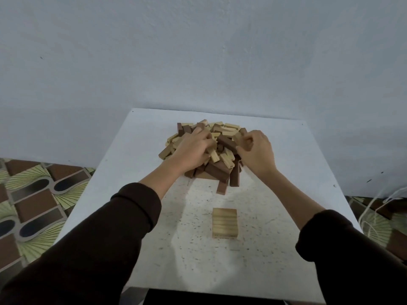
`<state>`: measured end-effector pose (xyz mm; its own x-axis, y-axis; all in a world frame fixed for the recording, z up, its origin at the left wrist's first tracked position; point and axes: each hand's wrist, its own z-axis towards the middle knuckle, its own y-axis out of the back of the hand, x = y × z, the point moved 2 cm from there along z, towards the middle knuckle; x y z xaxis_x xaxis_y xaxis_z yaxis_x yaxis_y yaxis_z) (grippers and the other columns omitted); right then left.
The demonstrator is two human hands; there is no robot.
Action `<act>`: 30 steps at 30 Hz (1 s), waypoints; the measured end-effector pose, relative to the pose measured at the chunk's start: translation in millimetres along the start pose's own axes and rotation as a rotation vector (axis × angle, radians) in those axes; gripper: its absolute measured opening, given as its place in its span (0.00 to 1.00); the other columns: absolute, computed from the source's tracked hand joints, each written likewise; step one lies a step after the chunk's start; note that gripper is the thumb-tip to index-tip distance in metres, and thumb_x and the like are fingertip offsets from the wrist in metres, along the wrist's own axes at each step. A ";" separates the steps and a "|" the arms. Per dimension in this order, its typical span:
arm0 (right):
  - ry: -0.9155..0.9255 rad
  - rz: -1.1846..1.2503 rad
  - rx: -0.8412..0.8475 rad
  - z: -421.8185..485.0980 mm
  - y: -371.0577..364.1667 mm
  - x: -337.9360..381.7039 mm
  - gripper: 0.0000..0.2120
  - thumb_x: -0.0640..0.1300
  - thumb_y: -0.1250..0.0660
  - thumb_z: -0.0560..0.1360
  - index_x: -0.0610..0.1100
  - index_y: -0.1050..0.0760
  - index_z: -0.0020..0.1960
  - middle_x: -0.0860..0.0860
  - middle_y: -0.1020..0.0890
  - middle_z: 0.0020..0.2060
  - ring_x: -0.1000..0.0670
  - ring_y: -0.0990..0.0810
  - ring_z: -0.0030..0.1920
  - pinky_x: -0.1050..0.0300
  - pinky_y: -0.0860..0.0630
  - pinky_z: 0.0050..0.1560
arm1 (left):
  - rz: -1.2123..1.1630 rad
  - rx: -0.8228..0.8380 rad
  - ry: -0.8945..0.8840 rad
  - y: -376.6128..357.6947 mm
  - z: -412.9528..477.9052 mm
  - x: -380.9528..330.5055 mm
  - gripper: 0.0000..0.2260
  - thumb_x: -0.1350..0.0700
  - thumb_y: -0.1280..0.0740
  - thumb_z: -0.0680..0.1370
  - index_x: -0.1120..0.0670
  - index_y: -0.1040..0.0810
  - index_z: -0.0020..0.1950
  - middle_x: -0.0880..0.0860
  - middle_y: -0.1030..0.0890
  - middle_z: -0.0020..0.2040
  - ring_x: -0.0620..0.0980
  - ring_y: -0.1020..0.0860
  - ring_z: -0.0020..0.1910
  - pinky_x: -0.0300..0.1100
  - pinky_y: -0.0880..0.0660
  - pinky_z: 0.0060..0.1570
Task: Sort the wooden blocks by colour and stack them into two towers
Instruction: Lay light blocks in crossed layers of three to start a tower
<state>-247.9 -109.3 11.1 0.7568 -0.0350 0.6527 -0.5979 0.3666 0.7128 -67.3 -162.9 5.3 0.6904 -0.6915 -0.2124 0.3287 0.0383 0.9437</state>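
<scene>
While a pale blue wall [198,51] fills the far half of the view, we look down on a white speckled tabletop [154,249] with patterned floor tiles [33,205] showing to its left and right. On the far middle of the tabletop sits a jumbled pile of blocks [220,155], light pine pieces mostly at the far side and top, dark brown ones mostly along the near edge. Our dark sleeves [99,238] reach in from the near corners. Our left hand [191,148] lies on the left part of the pile, fingers curled down among the light blocks; we cannot tell whether its grip holds any one piece. Our right hand [256,150] rests at the pile's right edge, its grip closed narrowly on the end of a dark brown block [226,143]. Near us, well apart from the pile, a flat layer of light blocks [224,223] lies side by side, touching.
</scene>
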 end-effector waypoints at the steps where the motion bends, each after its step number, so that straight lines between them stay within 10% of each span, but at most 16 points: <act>1: -0.056 0.016 -0.028 -3.8 3.7 -3.7 0.08 0.39 0.32 0.71 0.43 0.31 0.47 0.53 0.29 0.43 0.51 0.30 0.46 0.58 0.34 0.42 | 0.036 0.014 -0.025 -0.2 0.7 -0.9 0.15 0.61 0.29 0.73 0.57 0.21 0.60 0.52 0.25 0.57 0.52 0.32 0.57 0.43 0.35 0.47; 6: -0.264 -0.067 0.015 -25.2 7.5 -28.2 0.07 0.39 0.36 0.73 0.42 0.34 0.48 0.48 0.27 0.43 0.49 0.30 0.41 0.55 0.35 0.35 | 0.063 0.020 -0.088 -0.5 2.5 -6.4 0.10 0.63 0.29 0.72 0.59 0.22 0.53 0.52 0.24 0.55 0.51 0.33 0.58 0.35 0.47 0.46; 16: -0.155 -0.173 0.068 -24.7 3.1 -21.0 0.17 0.36 0.36 0.71 0.37 0.33 0.59 0.45 0.29 0.54 0.44 0.30 0.55 0.53 0.29 0.49 | 0.045 0.068 -0.111 -4.5 -2.4 -11.9 0.07 0.68 0.34 0.73 0.59 0.26 0.49 0.53 0.25 0.50 0.52 0.31 0.53 0.48 0.30 0.49; 21: 0.079 -0.107 0.179 -14.0 -11.8 20.5 0.09 0.41 0.35 0.74 0.40 0.30 0.53 0.49 0.28 0.50 0.49 0.30 0.52 0.57 0.32 0.45 | -0.134 -0.016 0.118 7.5 -3.5 -12.7 0.06 0.65 0.40 0.78 0.59 0.32 0.55 0.53 0.30 0.46 0.49 0.34 0.46 0.38 0.41 0.40; 30: -0.061 -0.182 0.302 -11.4 -31.0 29.5 0.17 0.40 0.33 0.72 0.35 0.32 0.58 0.40 0.27 0.55 0.41 0.28 0.56 0.52 0.30 0.53 | -0.196 0.020 0.488 -9.4 17.1 -14.2 0.12 0.59 0.47 0.82 0.62 0.32 0.62 0.60 0.26 0.57 0.57 0.32 0.58 0.43 0.39 0.47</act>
<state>-204.0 -111.1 5.3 0.8465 -0.1335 0.5154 -0.5124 0.0582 0.8567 -91.3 -165.7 3.8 0.8385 -0.2677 -0.4746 0.4729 -0.0753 0.8779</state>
